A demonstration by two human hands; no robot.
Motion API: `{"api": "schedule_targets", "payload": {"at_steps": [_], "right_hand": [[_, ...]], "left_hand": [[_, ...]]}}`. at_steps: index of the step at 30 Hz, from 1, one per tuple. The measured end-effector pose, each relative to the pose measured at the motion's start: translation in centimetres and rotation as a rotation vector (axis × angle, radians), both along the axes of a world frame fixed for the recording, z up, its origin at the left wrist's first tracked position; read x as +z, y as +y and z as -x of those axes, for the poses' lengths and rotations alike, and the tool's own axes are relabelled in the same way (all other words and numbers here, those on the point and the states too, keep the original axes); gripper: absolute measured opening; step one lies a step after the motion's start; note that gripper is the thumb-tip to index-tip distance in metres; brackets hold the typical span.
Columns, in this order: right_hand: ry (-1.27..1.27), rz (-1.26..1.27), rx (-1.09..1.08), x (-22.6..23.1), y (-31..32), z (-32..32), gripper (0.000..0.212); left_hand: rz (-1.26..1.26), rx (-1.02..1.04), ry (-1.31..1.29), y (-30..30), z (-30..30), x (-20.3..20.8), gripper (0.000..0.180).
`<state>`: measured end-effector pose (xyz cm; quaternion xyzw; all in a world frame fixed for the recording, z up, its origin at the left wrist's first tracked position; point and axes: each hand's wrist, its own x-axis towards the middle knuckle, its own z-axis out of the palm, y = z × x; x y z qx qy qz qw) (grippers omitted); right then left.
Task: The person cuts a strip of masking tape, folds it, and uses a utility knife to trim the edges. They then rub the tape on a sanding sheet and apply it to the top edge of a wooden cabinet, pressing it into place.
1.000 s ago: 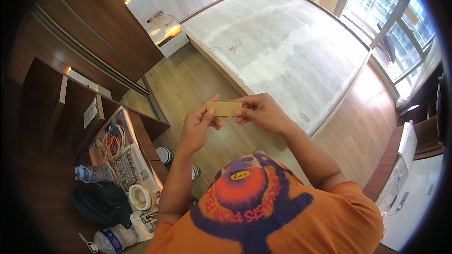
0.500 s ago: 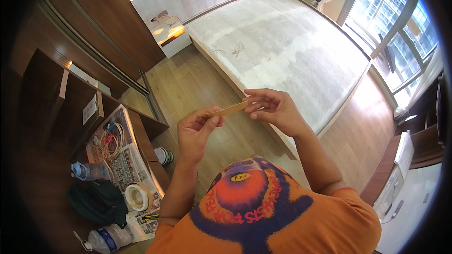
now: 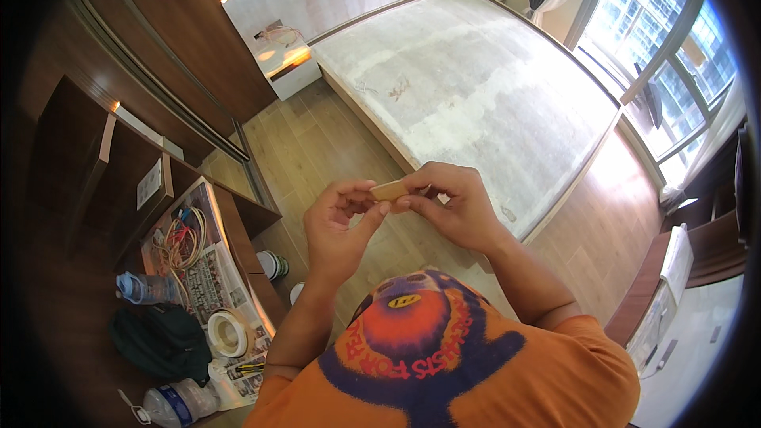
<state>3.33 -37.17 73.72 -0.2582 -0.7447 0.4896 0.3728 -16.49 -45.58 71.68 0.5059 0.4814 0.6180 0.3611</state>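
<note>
Both my hands hold a short tan strip (image 3: pixel 389 189) in front of my chest, over the wood floor. It looks thin and flat, perhaps paper or tape; its exact kind I cannot make out. My left hand (image 3: pixel 341 218) pinches one end between thumb and fingers. At the other end my right hand (image 3: pixel 450 200) grips it, thumb underneath and fingers curled over the top. Part of the strip is hidden behind the fingertips of both hands.
A wide bed base (image 3: pixel 468 79) with a bare whitish top lies ahead. To the left, a newspaper-covered desk (image 3: pixel 265 325) bears coiled cables (image 3: pixel 184 239), a tape roll (image 3: pixel 228 333), a blue bottle (image 3: pixel 147 288), a dark bag (image 3: pixel 158 341) and a large clear jug (image 3: pixel 178 403). Beside it stands a bucket (image 3: pixel 273 265).
My right hand has moved left and closed on the strip's right end. The hands are nearer together, and less of the strip shows between them.
</note>
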Motion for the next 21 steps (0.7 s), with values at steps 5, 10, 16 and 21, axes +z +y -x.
{"api": "schedule_targets", "payload": {"at_steps": [5,10,16,21], "right_hand": [[0.091,0.204,0.043,0.4,-0.5,0.1,0.021],[-0.219,-0.148,0.158,2.0,0.6,-1.0,0.023],[-0.244,-0.238,0.133,2.4,0.6,-0.7,0.021],[-0.224,-0.359,-0.016,2.5,0.1,-0.7,0.02]], "left_hand": [[0.025,-0.057,-0.061,-0.3,-0.8,0.1,0.019],[0.005,-0.06,0.38,-1.1,-0.1,1.7,0.012],[0.063,0.029,0.396,-1.2,-1.0,1.9,0.01],[0.165,0.046,0.478,-1.9,-2.2,2.0,0.012]]}}
